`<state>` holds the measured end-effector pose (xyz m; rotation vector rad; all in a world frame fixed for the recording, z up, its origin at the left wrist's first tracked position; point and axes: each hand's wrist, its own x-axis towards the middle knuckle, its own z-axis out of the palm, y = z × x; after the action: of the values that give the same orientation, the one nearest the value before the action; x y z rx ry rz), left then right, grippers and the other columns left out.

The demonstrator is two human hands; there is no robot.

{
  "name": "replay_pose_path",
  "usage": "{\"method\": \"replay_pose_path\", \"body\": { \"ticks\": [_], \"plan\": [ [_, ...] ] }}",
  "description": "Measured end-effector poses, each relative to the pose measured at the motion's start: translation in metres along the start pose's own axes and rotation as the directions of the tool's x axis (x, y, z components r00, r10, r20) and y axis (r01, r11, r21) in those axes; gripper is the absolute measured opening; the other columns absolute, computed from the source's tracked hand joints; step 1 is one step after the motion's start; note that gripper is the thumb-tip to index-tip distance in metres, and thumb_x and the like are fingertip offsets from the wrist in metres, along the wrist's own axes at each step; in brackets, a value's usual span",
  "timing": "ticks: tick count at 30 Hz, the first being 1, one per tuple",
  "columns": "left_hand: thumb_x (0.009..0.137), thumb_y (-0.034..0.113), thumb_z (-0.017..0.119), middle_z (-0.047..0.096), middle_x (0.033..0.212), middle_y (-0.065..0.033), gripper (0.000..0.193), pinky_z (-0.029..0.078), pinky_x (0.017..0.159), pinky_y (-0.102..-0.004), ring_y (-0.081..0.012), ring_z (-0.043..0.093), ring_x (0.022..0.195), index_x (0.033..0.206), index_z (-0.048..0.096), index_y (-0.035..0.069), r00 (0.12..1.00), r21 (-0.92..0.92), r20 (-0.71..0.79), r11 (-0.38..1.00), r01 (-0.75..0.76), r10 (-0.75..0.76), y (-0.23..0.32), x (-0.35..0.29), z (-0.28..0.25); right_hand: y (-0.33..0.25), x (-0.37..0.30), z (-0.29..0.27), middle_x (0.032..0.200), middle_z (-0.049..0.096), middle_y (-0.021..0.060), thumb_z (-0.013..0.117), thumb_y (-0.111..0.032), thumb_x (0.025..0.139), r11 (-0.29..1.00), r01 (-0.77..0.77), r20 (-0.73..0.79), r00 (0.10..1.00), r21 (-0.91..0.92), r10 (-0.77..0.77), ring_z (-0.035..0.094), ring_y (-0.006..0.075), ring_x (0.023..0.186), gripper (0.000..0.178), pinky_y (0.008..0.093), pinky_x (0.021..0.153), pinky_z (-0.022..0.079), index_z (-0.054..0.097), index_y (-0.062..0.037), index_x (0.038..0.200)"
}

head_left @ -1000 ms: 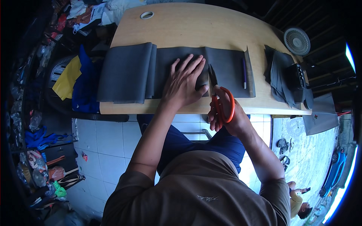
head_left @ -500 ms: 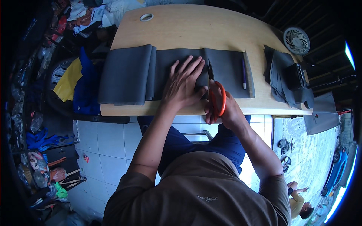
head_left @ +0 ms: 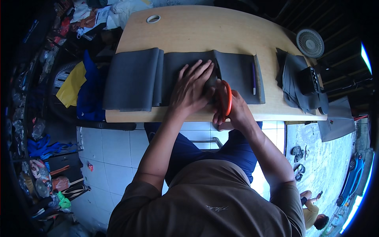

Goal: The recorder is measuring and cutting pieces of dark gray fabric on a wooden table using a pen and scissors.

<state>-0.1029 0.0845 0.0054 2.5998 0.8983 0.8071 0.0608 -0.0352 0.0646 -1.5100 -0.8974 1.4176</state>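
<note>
The right hand (head_left: 233, 112) has its grip closed through the orange handles of a pair of scissors (head_left: 226, 98), fingers curled round the loops; the blades run up from the handles into the grey cloth (head_left: 237, 71) and are mostly hidden behind the left hand, so how far they are parted cannot be told. The left hand (head_left: 191, 89) lies flat with its grip spread wide, palm and fingers pressed down on the cloth just beside the scissors, its fingertips pointing away from the body.

The cloth is stretched along the near half of the wooden counter (head_left: 205, 31), its near edge close to the counter's front edge. To the left it is folded over into a thicker layered part (head_left: 132, 79). On the right part of the cloth lies a purple pen (head_left: 254, 79), lengthwise from far to near, well apart from the scissors.

Further right on the counter sits a heap of more grey pieces (head_left: 290, 79) with a black boxy thing (head_left: 310, 81) on top of it. Beyond that, at the far right corner, stands a small white fan (head_left: 310, 42). Near the far left edge of the counter lies a roll of tape (head_left: 153, 18). Off the counter's left side hang blue (head_left: 89, 94) and yellow fabrics (head_left: 71, 85) above a white tiled floor (head_left: 106, 158).
</note>
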Motion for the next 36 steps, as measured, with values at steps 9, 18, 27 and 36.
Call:
{"method": "replay_pose_path", "body": {
  "ticks": [9, 18, 27, 36],
  "plan": [
    [0.102, 0.031, 0.069, 0.055, 0.172, -0.0158, 0.071, 0.030, 0.135, -0.0587, -0.0369, 0.047, 0.163, 0.166, 0.054, 0.004, 0.999, -0.026, -0.031, 0.999, -0.033, 0.032, -0.003, -0.002, 0.001, -0.002, 0.007, -0.002, 0.075, 0.068, 0.0112, 0.049, -0.071, 0.115, 0.997, -0.025, 0.029, 0.999, -0.076, 0.027, 0.078, 0.0227, 0.061, 0.076, 0.0318, 0.052, 0.060, 0.064, 0.0024, 0.103],
    [0.102, 0.031, 0.067, 0.055, 0.172, -0.0155, 0.070, 0.030, 0.135, -0.0589, -0.0370, 0.047, 0.162, 0.166, 0.055, 0.005, 0.999, -0.023, -0.024, 0.999, -0.039, 0.038, -0.001, -0.001, 0.001, 0.006, 0.009, -0.001, 0.075, 0.067, 0.0102, 0.049, -0.068, 0.116, 1.000, -0.002, 0.008, 1.000, 0.020, 0.002, 0.078, 0.0232, 0.061, 0.074, 0.0310, 0.051, 0.060, 0.064, 0.0030, 0.105],
    [0.102, 0.030, 0.067, 0.055, 0.172, -0.0155, 0.070, 0.029, 0.135, -0.0583, -0.0367, 0.047, 0.163, 0.166, 0.055, 0.004, 0.999, -0.015, -0.011, 0.999, -0.033, 0.032, -0.003, -0.002, 0.001, 0.003, 0.008, 0.000, 0.071, 0.071, 0.0169, 0.059, -0.045, 0.117, 0.998, 0.045, 0.030, 0.998, 0.040, -0.046, 0.080, 0.0276, 0.061, 0.058, 0.0326, 0.050, 0.058, 0.060, 0.0075, 0.091],
    [0.102, 0.030, 0.066, 0.055, 0.173, -0.0151, 0.070, 0.029, 0.135, -0.0580, -0.0362, 0.046, 0.163, 0.167, 0.054, 0.005, 0.999, -0.013, -0.005, 0.999, -0.036, 0.035, -0.001, -0.001, 0.001, 0.006, 0.011, -0.004, 0.071, 0.077, 0.0195, 0.054, -0.020, 0.120, 0.992, 0.069, 0.065, 0.996, -0.108, -0.063, 0.080, 0.0241, 0.061, 0.032, 0.0303, 0.050, 0.059, 0.051, 0.0103, 0.112]
  ]
}}
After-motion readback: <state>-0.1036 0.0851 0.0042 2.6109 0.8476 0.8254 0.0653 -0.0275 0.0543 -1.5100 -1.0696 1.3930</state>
